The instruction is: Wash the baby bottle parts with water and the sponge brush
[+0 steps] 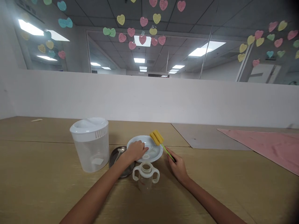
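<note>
My right hand (pixel 177 165) grips the green handle of a yellow sponge bottle brush (pixel 156 137), whose sponge head tilts up over the far rim of a white plate (pixel 149 139). My left hand (pixel 136 150) lies on the plate, and its fingers hide what is under them. Left of the plate sits a dark metal lid (pixel 116 156), partly under my left wrist, with a small utensil on it. A clear two-handled sippy cup (pixel 146 177) without a lid stands in front of the plate. Further left stands a large clear plastic pitcher (pixel 91 152) with a white lid.
The light wooden table (pixel 46 174) ends at a white partition (pixel 149 99), with heart-shaped paper notes on the glass above. A grey mat (pixel 210 137) and a pink sheet (pixel 263 146) lie to the right. A small wooden stick (pixel 36 120) lies far left.
</note>
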{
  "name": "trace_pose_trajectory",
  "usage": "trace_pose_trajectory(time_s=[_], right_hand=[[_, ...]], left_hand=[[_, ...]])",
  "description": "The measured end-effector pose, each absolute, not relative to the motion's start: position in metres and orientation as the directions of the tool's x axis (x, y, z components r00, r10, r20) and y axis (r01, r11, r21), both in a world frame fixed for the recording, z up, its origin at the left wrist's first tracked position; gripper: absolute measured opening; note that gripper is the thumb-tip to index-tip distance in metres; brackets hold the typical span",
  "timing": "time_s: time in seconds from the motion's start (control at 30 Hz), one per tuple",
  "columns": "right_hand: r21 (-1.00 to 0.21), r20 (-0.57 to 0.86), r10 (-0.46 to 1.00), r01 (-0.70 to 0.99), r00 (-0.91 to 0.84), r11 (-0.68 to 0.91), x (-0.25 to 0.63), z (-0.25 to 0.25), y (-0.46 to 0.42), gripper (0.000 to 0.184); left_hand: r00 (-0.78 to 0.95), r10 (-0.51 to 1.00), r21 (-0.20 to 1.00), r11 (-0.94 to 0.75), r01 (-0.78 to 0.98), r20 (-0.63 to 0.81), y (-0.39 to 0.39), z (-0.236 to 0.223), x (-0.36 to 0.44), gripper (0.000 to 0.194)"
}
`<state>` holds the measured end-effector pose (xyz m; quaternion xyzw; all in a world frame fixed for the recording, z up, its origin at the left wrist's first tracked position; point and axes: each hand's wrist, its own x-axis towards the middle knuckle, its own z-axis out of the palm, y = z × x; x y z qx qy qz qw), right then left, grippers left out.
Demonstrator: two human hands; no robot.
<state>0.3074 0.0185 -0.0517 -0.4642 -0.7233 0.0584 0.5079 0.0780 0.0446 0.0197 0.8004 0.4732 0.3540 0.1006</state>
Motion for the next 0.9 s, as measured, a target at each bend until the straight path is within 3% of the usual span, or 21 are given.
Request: trace_pose_trajectory(time_s=[0.13, 0.23, 0.43, 0.6, 0.73, 0.9], right_hand=[[-0.571, 0.655, 0.753, 0.609, -0.067, 0.55, 0.306, -0.049, 0.017, 0.039], [-0.584, 0.652, 0.754, 0.583, -0.077, 0.564, 0.306, -0.048, 0.016, 0.038], [-0.595, 0.69, 0.724, 0.547, -0.028, 0.589, 0.306, -0.049, 0.014, 0.034], [-0.509, 0.755, 0.651, 0.553, -0.083, 0.66, 0.305, -0.047, 0.007, 0.033], [-0.468, 0.77, 0.627, 0.565, -0.117, 0.68, 0.304, -0.045, 0.004, 0.03], [-0.489, 0.789, 0.615, 0.596, -0.01, 0.637, 0.304, -0.049, 0.007, 0.03]], left_hand=[[0.352, 0.858, 0.446, -0.499, 0.743, 0.374, 0.05, 0.018, 0.072, 0.007], [0.38, 0.861, 0.461, -0.504, 0.73, 0.34, 0.052, 0.021, 0.069, 0.026], [0.336, 0.848, 0.58, -0.527, 0.621, 0.411, 0.049, 0.053, 0.066, 0.038], [0.146, 0.853, 0.798, -0.52, 0.306, 0.5, 0.032, 0.081, 0.068, 0.04], [0.048, 0.853, 0.829, -0.516, 0.213, 0.519, 0.022, 0.09, 0.068, 0.038], [0.171, 0.85, 0.817, -0.526, 0.236, 0.498, 0.018, 0.087, 0.073, 0.031]])
